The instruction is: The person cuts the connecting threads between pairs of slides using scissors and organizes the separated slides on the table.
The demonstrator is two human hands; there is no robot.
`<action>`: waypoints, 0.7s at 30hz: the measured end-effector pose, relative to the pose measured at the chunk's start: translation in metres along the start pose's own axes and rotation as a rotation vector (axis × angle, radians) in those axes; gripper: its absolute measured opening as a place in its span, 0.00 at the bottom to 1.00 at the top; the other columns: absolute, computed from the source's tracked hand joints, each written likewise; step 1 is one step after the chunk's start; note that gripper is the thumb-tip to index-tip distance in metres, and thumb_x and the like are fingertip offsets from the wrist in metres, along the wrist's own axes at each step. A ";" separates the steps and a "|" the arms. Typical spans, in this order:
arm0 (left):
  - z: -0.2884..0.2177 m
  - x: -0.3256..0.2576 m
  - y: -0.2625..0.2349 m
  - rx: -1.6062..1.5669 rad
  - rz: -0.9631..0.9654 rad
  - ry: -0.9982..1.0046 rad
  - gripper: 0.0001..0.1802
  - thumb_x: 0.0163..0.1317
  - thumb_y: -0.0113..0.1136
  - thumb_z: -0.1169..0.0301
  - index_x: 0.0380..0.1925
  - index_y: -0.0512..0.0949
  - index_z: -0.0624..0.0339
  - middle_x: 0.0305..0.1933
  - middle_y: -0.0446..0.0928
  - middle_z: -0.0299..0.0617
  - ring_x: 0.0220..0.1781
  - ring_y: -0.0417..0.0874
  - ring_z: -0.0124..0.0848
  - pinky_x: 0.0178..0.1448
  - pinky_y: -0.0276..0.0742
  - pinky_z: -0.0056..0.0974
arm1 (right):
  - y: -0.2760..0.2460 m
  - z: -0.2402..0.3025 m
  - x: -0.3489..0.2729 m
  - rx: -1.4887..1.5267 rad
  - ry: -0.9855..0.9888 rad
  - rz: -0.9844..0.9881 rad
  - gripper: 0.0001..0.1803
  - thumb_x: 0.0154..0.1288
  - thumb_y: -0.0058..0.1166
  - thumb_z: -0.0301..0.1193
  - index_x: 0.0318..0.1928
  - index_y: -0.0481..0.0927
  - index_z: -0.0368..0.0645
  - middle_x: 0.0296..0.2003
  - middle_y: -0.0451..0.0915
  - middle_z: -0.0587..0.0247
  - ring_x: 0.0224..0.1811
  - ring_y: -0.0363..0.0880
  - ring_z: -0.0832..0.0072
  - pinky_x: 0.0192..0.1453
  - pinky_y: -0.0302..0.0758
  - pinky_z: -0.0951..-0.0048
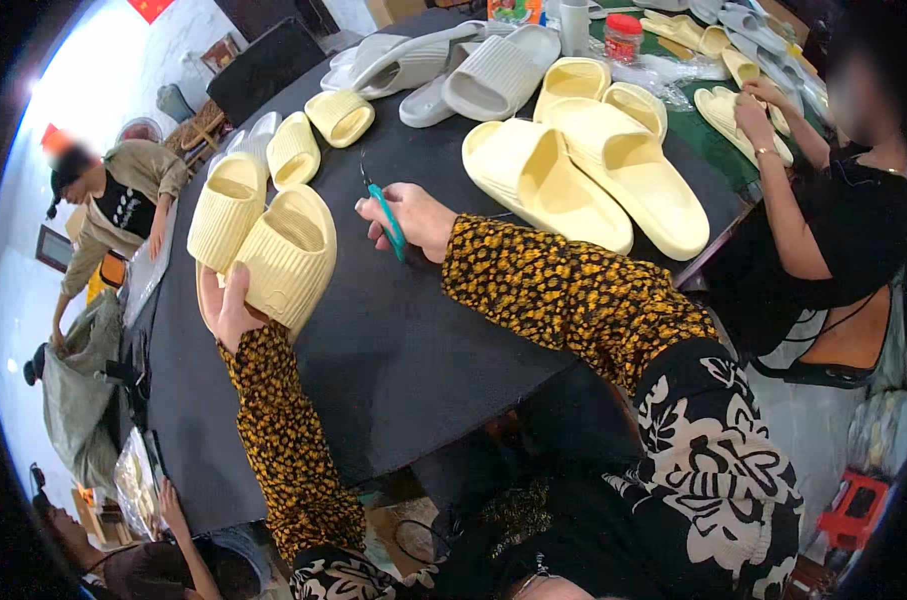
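My left hand (235, 310) is closed on a pair of pale yellow ribbed slide slippers (291, 262), thumb pressed on the upper of one, holding them side by side over the table's left part. To their right, my right hand (418, 218) is closed around small snips (392, 226) with teal handles. The thin metal tips point away from me, apart from the slippers. Just beyond the held pair lie two more yellow slippers (295, 152), one near the snips' tips. Larger yellow slippers (573, 185) lie to the right of my right hand.
The dark round table (413, 370) carries grey slippers (503, 75) at the far side, beside a white cup (574, 28) and a red-lidded jar (623, 38). On the right, a person (803, 200) handles yellow slippers. Other people (123, 195) are at the left. A red stool (853, 510) stands lower right.
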State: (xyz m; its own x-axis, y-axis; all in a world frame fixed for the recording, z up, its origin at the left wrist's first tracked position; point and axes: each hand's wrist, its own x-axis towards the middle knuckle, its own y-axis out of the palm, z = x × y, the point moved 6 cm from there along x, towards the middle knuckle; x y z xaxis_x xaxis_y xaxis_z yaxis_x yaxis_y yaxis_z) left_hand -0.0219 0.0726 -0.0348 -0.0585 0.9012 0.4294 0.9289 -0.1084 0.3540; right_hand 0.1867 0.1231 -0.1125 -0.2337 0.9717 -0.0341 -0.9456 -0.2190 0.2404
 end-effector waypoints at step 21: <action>0.129 0.047 0.331 0.635 0.496 0.036 0.30 0.49 0.61 0.61 0.49 0.68 0.70 0.41 0.77 0.55 0.35 0.82 0.37 0.41 0.78 0.36 | -0.007 -0.022 -0.001 -0.182 0.222 -0.150 0.21 0.61 0.54 0.45 0.42 0.73 0.39 0.33 0.77 0.61 0.32 0.77 0.77 0.36 0.76 0.75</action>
State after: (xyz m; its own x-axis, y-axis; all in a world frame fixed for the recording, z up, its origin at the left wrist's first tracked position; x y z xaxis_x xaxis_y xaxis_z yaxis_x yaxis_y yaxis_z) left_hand 0.3299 0.1332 -0.0046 0.4139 0.7953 0.4429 0.8794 -0.2237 -0.4202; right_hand 0.1881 0.1219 -0.1353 -0.1136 0.9557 -0.2716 -0.9935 -0.1069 0.0396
